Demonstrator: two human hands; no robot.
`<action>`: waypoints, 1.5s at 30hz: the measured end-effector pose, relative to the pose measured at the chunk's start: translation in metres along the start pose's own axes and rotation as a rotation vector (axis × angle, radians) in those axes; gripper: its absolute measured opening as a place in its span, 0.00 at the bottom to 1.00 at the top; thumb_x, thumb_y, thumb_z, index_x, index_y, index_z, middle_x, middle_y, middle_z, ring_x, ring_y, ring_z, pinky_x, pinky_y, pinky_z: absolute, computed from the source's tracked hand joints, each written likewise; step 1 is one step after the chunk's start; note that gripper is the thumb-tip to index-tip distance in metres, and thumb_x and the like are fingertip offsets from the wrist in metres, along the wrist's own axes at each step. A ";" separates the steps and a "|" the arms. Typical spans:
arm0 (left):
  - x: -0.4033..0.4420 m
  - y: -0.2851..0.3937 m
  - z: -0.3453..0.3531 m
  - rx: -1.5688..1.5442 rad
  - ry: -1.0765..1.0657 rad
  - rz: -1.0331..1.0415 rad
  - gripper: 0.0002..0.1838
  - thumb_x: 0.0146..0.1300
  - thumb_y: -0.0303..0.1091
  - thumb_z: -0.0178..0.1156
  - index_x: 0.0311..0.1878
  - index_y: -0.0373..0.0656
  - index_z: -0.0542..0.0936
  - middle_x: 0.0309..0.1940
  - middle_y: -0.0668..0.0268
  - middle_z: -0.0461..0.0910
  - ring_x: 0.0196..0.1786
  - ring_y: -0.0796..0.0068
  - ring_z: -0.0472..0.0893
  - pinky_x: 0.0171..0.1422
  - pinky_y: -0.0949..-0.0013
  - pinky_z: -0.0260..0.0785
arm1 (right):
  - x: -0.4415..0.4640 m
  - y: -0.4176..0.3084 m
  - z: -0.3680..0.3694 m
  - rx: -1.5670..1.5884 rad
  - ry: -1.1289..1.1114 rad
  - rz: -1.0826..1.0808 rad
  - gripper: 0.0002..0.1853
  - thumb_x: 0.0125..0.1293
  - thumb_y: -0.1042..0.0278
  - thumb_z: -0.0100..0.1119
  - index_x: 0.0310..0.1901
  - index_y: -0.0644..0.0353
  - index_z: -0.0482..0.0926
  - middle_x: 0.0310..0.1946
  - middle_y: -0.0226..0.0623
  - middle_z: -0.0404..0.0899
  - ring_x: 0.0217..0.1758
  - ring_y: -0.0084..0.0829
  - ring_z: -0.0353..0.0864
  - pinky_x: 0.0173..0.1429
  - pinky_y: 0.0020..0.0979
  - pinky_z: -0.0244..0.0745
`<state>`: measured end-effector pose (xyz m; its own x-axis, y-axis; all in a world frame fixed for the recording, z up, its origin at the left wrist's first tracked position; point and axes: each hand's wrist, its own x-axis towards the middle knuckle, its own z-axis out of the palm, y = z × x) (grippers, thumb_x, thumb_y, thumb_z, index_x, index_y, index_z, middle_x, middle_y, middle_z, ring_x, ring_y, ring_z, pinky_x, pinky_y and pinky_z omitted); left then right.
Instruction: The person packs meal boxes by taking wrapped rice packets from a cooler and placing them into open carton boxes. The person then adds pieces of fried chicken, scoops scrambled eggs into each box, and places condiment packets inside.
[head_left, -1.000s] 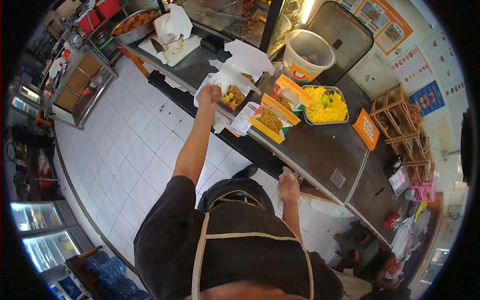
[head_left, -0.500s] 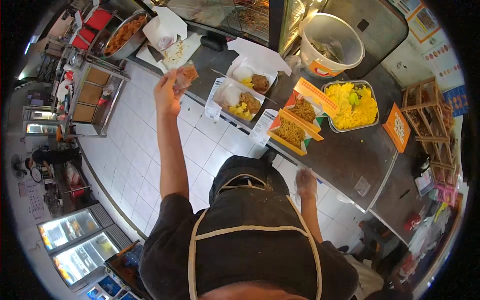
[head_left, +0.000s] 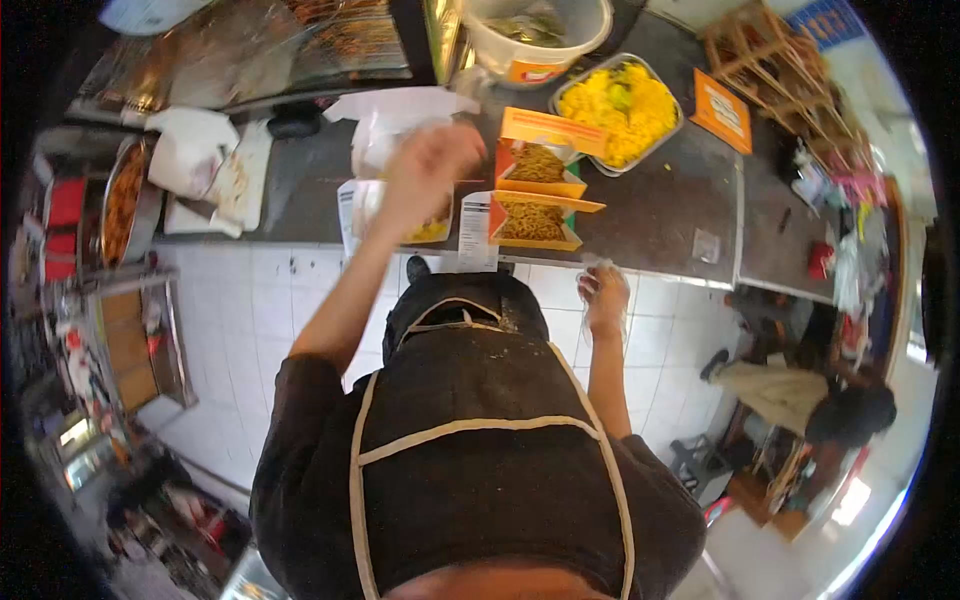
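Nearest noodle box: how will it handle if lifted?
The nearest noodle box probably flexes if squeezed; its walls look like folded card. Noodles lie uncovered, so tilting may spill them. Pushed toward the counter's nearby front edge, it might tip off.

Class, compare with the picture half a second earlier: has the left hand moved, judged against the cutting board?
Yes: the left hand has moved right, away from the cutting board, to the white boxes.

Right at the front of the dark counter [head_left: 305,205] sits an open white box [head_left: 362,208], yellow food [head_left: 431,232] showing inside; just behind it, a second white box [head_left: 370,150] has its lid [head_left: 398,102] folded back, both partly hidden from me
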<state>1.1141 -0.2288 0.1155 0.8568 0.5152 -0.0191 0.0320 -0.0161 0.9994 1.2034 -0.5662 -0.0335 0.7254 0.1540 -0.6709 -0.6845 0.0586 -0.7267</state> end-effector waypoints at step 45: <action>0.075 -0.218 0.533 0.765 -0.343 0.105 0.20 0.55 0.39 0.61 0.50 0.40 0.76 0.50 0.44 0.71 0.55 0.44 0.69 0.59 0.48 0.62 | 0.196 -0.231 -0.329 -1.133 0.454 -0.713 0.14 0.51 0.56 0.60 0.29 0.60 0.81 0.26 0.45 0.81 0.30 0.46 0.81 0.37 0.42 0.76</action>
<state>1.4452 -0.6434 -0.1200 0.9796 0.1919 -0.0592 0.1774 -0.6886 0.7031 1.5279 -0.8743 -0.0461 0.9945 0.0894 0.0548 0.1048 -0.8578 -0.5033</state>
